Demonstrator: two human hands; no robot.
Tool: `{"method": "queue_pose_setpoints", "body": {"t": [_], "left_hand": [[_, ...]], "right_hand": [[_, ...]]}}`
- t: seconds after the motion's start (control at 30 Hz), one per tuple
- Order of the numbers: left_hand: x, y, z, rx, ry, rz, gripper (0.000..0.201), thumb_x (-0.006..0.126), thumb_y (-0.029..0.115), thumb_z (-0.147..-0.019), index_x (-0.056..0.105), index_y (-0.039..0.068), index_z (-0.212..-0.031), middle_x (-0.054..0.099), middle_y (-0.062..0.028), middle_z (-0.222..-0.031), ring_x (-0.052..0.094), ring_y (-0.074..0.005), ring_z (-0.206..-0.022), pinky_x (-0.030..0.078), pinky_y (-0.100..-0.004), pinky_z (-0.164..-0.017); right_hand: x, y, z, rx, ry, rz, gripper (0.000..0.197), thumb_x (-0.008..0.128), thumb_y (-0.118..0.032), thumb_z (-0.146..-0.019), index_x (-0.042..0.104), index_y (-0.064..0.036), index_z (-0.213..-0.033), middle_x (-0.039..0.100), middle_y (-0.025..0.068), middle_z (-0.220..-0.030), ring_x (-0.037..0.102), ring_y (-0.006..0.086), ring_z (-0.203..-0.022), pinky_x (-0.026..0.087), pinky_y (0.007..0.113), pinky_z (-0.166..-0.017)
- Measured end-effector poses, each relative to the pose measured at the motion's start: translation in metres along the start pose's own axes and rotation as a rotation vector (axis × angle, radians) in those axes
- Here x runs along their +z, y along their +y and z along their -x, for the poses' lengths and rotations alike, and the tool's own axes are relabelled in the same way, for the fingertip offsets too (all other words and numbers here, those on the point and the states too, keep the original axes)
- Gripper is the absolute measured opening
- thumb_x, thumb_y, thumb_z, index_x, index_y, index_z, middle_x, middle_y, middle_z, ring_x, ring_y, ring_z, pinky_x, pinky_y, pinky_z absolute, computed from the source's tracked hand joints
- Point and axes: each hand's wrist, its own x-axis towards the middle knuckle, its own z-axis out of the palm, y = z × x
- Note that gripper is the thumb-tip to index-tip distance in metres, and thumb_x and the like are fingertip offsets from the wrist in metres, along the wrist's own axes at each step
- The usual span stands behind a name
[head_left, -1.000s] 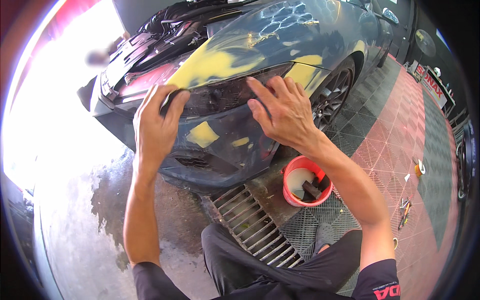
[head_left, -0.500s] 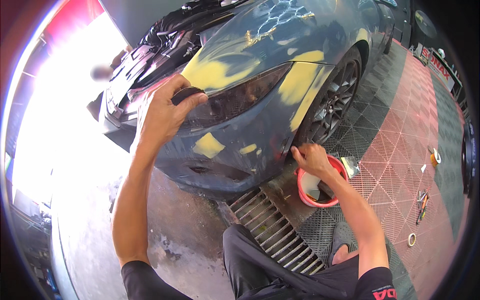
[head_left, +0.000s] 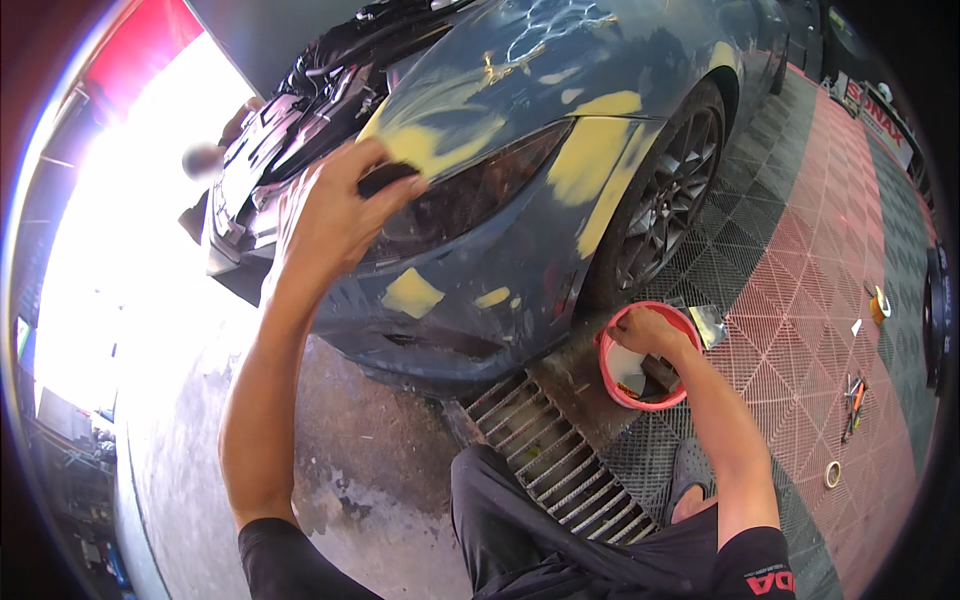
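Note:
In front of a car (head_left: pixel 530 270) with dull dark blue-grey bodywork and yellow filler patches, my left hand (head_left: pixel 330 210) is raised near the headlight (head_left: pixel 490 190). Its thumb and fingers pinch a dark, thin piece that looks like sandpaper (head_left: pixel 388 178). My right hand (head_left: pixel 645 330) is over the far side of a red bucket (head_left: pixel 652 405), fingers curled down inside the rim. What those fingers hold, if anything, is hidden. Cloudy liquid and a dark block (head_left: pixel 660 376) show in the bucket, which stands by the front wheel (head_left: pixel 670 190).
A metal drain grate (head_left: pixel 550 455) runs between the bucket and my legs. On the red and grey floor tiles lie pliers-like tools (head_left: pixel 855 405), a tape roll (head_left: pixel 832 474) and a yellow roll (head_left: pixel 879 305). A blurred person (head_left: pixel 205 160) is beyond the car's open front.
My right hand has moved from beside the bumper down into the top of the bucket. My left hand has shifted slightly right, still pinching the dark piece.

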Motion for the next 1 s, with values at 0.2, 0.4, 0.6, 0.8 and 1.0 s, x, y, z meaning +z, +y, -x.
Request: {"method": "queue_pose_setpoints", "body": {"t": [0.2,0.4,0.6,0.8,1.0], "left_hand": [[-0.001,0.023,-0.016,-0.029,-0.073,-0.108,0.037,0.084,0.041,-0.094,0.074,0.007,-0.102,0.075,-0.0091,-0.099,0.073,-0.0317,-0.091,0.053,-0.0416,-0.081],[0.001,0.015,0.035,-0.188,0.033,0.015,0.039,0.087,0.037,-0.094,0.073,0.002,-0.107,0.072,-0.0119,-0.095,0.068,-0.0189,-0.086,0.053,-0.0371,-0.083],[0.104,0.067,0.126,-0.276,-0.065,0.433,0.014,0.071,0.012,-0.099,0.066,0.001,-0.106,0.065,-0.0126,-0.089,0.062,-0.0194,-0.083,0.053,-0.0368,-0.080],[0.220,0.077,0.253,-0.655,-0.310,0.830,0.016,0.067,0.010,-0.103,0.068,-0.001,-0.115,0.070,-0.0078,-0.095,0.063,-0.0162,-0.088,0.053,-0.0351,-0.084],[0.328,0.104,0.323,-0.743,-0.391,0.886,0.040,0.056,0.000,-0.100,0.059,-0.002,-0.140,0.074,-0.0222,-0.119,0.072,-0.0329,-0.115,0.053,-0.0428,-0.105]], "right_hand": [[0.022,0.038,-0.009,-0.082,-0.005,0.002,0.048,0.060,-0.043,-0.105,0.083,-0.0019,-0.110,0.080,0.0242,-0.107,0.077,0.0440,-0.099,0.059,0.057,-0.091],[0.038,0.066,-0.010,0.100,-0.358,-0.050,0.076,0.068,-0.066,-0.095,0.078,0.0016,-0.128,0.077,0.0236,-0.128,0.073,0.0372,-0.123,0.057,0.047,-0.106],[0.141,0.040,0.022,0.026,-0.293,0.106,0.079,0.068,-0.069,-0.092,0.078,0.0015,-0.126,0.075,0.0257,-0.131,0.074,0.0396,-0.120,0.058,0.052,-0.103],[0.164,0.018,0.038,-0.044,-0.128,0.225,0.027,0.068,-0.020,-0.085,0.086,-0.0062,-0.100,0.083,0.0200,-0.109,0.081,0.0377,-0.103,0.065,0.048,-0.089],[0.167,0.014,0.063,-0.183,-0.272,0.253,0.032,0.072,-0.031,-0.085,0.084,-0.0023,-0.090,0.081,0.0254,-0.096,0.082,0.0408,-0.089,0.067,0.050,-0.079]]}}
